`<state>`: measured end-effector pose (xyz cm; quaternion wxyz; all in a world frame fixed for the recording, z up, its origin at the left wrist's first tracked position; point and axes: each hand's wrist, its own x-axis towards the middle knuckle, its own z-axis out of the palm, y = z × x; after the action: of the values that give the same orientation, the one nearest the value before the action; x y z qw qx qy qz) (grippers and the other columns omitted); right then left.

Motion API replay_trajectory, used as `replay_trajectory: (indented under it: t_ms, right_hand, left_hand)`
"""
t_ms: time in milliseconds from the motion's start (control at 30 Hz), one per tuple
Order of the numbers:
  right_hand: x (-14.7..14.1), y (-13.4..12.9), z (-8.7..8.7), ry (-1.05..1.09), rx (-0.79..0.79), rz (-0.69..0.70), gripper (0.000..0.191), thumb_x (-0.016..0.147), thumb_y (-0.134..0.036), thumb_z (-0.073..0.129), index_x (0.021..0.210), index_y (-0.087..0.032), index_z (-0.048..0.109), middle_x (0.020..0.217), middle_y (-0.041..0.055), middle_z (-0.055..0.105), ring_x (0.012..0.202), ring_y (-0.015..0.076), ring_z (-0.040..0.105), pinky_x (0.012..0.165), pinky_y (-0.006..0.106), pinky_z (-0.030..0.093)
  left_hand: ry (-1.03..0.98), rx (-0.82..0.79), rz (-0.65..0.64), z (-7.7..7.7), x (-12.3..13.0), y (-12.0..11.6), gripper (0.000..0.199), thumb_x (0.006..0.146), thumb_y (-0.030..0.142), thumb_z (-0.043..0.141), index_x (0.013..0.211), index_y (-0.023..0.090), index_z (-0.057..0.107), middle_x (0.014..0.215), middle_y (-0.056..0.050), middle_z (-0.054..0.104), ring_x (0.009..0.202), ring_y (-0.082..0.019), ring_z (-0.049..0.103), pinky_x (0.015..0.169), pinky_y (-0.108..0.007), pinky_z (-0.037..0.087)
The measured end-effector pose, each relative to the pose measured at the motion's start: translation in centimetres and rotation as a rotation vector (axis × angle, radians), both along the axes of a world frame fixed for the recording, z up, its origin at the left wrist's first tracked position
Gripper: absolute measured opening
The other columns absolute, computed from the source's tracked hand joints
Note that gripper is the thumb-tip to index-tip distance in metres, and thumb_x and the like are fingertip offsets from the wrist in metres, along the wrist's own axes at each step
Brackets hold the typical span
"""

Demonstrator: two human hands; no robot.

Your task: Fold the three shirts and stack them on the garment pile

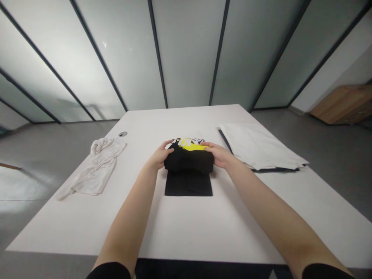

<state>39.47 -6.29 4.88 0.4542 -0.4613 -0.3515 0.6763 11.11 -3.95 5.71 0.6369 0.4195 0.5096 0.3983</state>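
Outstretched left hand (158, 157) and right hand (219, 154) clasp folded black T-shirt (188, 162) well back from white table's (174, 228) near edge.

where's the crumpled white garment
In head view, the crumpled white garment lies at the left edge of the white table, near a round metal grommet, left of the folded black shirt.

Shirt print (192, 144) partly hidden, wooden cabinet (343, 104) cut off
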Motion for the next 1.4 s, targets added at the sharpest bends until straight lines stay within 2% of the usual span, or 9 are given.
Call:
replay_trajectory:
  t_ms: [100,200,433,700,833,967,1100,1200,1400]
  right_hand:
    - [0.1,-2.3,-0.2,0.049,-0.051,-0.019,0.042,0.087,-0.016,0.074,0.127,-0.028,0.065,0.119,0.0055,0.081,0.104,0.0209,0.079,0.092,0.033,0.064]
    - [-0.1,-5.4,-1.3,0.018,-0.126,-0.001,0.052,0.087,-0.023,0.076,0.136,-0.033,0.060,0.123,0.0049,0.080,0.107,0.0236,0.079,0.091,0.037,0.066]
    - [-1.9,-10.0,-1.9,-0.042,-0.148,-0.081,0.072,0.087,-0.022,0.072,0.151,-0.045,0.048,0.141,-0.0011,0.074,0.114,0.0238,0.076,0.087,0.037,0.066]
    - [-2.1,-10.2,-2.2,-0.049,-0.177,-0.043,0.081,0.072,-0.013,0.063,0.148,-0.040,0.054,0.128,-0.0001,0.076,0.100,0.0216,0.076,0.076,0.032,0.065]
    - [-1.5,-10.2,-2.6,-0.150,-0.174,-0.007,0.075,0.074,-0.018,0.065,0.145,-0.040,0.057,0.120,0.0014,0.078,0.092,0.0239,0.075,0.067,0.034,0.063]
    - [-1.6,-10.4,-2.6,-0.196,-0.130,0.014,0.056,0.085,-0.029,0.069,0.140,-0.039,0.059,0.121,0.0020,0.077,0.095,0.0244,0.076,0.069,0.034,0.063]
    - [-1.7,-10.5,-2.8,-0.240,-0.127,0.022,0.047,0.094,-0.042,0.066,0.141,-0.040,0.058,0.111,0.0024,0.078,0.085,0.0244,0.074,0.063,0.035,0.062]
    - [-1.6,-10.4,-2.9,-0.218,-0.157,0.011,0.048,0.095,-0.039,0.064,0.143,-0.040,0.059,0.117,0.0031,0.078,0.090,0.0255,0.075,0.068,0.039,0.064]
    - [-1.2,-9.8,-2.4,-0.138,-0.185,-0.037,0.048,0.085,-0.020,0.064,0.132,-0.032,0.069,0.129,0.0049,0.077,0.114,0.0251,0.074,0.092,0.039,0.064]
  left_hand:
    - [-0.039,-0.040,0.017,0.3,-0.2,-2.3,0.083,0.087,0.017,0.083,0.161,0.028,0.046,0.107,-0.010,0.081,0.082,-0.021,0.080,0.072,-0.029,0.066]
    - [-0.056,-0.071,0.038,-0.7,-0.7,-5.0,0.090,0.085,0.018,0.087,0.162,0.028,0.042,0.114,-0.010,0.081,0.090,-0.023,0.081,0.079,-0.034,0.068]
    - [0.011,-0.032,0.055,-2.1,-0.9,-8.2,0.092,0.086,0.022,0.085,0.162,0.024,0.035,0.096,-0.006,0.081,0.086,-0.023,0.080,0.078,-0.034,0.066]
    - [-0.020,-0.081,-0.015,-1.8,-0.5,-8.2,0.077,0.075,0.009,0.072,0.146,0.026,0.046,0.089,-0.001,0.077,0.075,-0.020,0.076,0.067,-0.028,0.062]
    - [0.151,-0.128,-0.100,-2.1,-1.7,-7.9,0.072,0.077,0.013,0.070,0.143,0.028,0.048,0.083,0.001,0.072,0.063,-0.018,0.070,0.055,-0.023,0.052]
    - [0.383,0.012,-0.129,-2.4,-2.4,-8.0,0.052,0.084,0.028,0.078,0.131,0.027,0.056,0.071,0.005,0.064,0.058,-0.017,0.062,0.052,-0.023,0.044]
    - [0.531,0.183,-0.079,-2.6,-2.5,-8.3,0.041,0.081,0.030,0.084,0.117,0.027,0.064,0.064,0.007,0.056,0.055,-0.016,0.053,0.054,-0.024,0.039]
    - [0.488,0.177,-0.117,-2.5,-2.8,-8.3,0.042,0.082,0.030,0.083,0.119,0.026,0.064,0.061,0.009,0.051,0.051,-0.014,0.048,0.052,-0.023,0.035]
    - [0.339,0.073,-0.208,-2.3,-4.1,-7.9,0.055,0.080,0.033,0.086,0.126,0.025,0.058,0.064,0.009,0.057,0.054,-0.013,0.056,0.051,-0.021,0.038]
